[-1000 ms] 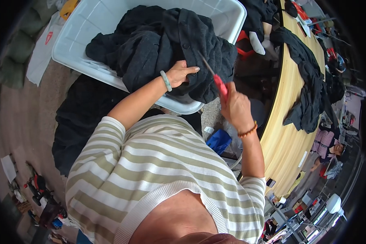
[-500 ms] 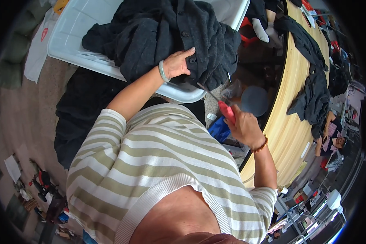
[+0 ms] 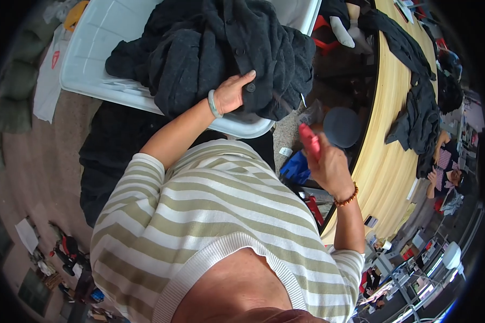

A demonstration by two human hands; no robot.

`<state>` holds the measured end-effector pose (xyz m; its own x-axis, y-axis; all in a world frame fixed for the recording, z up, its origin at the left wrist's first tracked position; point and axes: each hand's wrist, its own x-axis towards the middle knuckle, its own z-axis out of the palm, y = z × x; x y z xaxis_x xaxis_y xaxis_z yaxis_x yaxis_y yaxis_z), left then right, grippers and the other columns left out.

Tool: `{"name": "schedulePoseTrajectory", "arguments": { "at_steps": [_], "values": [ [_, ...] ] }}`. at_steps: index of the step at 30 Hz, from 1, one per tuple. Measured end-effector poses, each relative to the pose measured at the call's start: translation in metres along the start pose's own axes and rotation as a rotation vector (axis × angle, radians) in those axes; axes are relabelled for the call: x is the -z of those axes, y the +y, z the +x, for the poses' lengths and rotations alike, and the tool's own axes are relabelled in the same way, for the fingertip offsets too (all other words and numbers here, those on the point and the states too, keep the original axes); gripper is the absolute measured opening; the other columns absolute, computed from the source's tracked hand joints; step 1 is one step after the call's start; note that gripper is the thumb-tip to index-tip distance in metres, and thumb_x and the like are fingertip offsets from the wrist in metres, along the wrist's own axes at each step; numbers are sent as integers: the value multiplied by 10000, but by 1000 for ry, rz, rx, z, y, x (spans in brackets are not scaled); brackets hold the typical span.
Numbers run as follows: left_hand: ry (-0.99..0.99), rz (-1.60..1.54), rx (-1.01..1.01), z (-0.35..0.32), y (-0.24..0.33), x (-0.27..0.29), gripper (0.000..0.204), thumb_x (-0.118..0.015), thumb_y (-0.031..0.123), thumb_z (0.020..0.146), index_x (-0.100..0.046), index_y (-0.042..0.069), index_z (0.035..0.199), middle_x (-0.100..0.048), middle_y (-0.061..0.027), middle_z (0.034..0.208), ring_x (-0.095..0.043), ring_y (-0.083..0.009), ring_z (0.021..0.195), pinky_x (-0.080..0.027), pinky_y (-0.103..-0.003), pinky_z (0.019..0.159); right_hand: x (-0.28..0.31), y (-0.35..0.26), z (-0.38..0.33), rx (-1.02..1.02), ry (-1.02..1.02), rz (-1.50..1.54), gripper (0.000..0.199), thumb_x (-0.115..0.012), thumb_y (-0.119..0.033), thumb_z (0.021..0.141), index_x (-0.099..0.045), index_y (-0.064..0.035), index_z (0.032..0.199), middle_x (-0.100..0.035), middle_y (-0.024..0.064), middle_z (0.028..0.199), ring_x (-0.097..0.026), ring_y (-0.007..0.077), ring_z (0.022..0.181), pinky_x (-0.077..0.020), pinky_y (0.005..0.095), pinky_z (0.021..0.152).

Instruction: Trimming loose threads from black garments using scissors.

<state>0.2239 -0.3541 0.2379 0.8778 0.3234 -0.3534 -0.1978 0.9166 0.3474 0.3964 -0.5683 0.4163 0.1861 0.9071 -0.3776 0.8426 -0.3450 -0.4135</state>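
A dark charcoal buttoned garment [image 3: 199, 59] lies bunched over a pale plastic tub [image 3: 105, 97]. My left hand [image 3: 230, 96], a pale bangle at its wrist, grips the garment's front edge beside a button. The thumb lies on top; the other fingers are partly hidden in the cloth. To the right, my right hand [image 3: 330, 167] is closed around a red-handled tool [image 3: 310, 141]. Its thin metal end points toward the garment's lower right edge and is blurred, so I cannot tell whether it touches the cloth.
A long wooden table [image 3: 380, 134] runs along the right, with dark garments [image 3: 415, 121] on it. Below it are a round grey seat [image 3: 341, 127] and a blue item [image 3: 295, 168]. More dark cloth [image 3: 116, 145] hangs under the tub. Another person [image 3: 447, 169] is at far right.
My right hand has moved slightly right with the red-handled tool, which has tilted more upright. My left hand keeps its hold on the garment, and the whole view has shifted a little.
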Motion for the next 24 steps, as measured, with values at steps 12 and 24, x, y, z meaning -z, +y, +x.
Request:
{"name": "schedulePoseTrajectory", "arguments": {
  "at_steps": [12,24],
  "values": [
    [85,200,48,-4,-12,13,384,-523,330,970,-538,50,1231,-619,-106,1173,-616,-246,1054,-518,-443,872,19,-18,61,262,-101,-263,303,-645,-199,838,-524,-51,1072,-611,237,695,-611,405,643,-478,470,588],
    [960,1364,-754,35,184,8,498,-691,227,855,-491,-11,1244,-629,-134,1085,-643,-193,905,-551,-301,715,4,0,39,46,2,190,249,-599,-91,853,-525,-61,1089,-637,216,860,-614,421,819,-488,452,691]
  ]
}}
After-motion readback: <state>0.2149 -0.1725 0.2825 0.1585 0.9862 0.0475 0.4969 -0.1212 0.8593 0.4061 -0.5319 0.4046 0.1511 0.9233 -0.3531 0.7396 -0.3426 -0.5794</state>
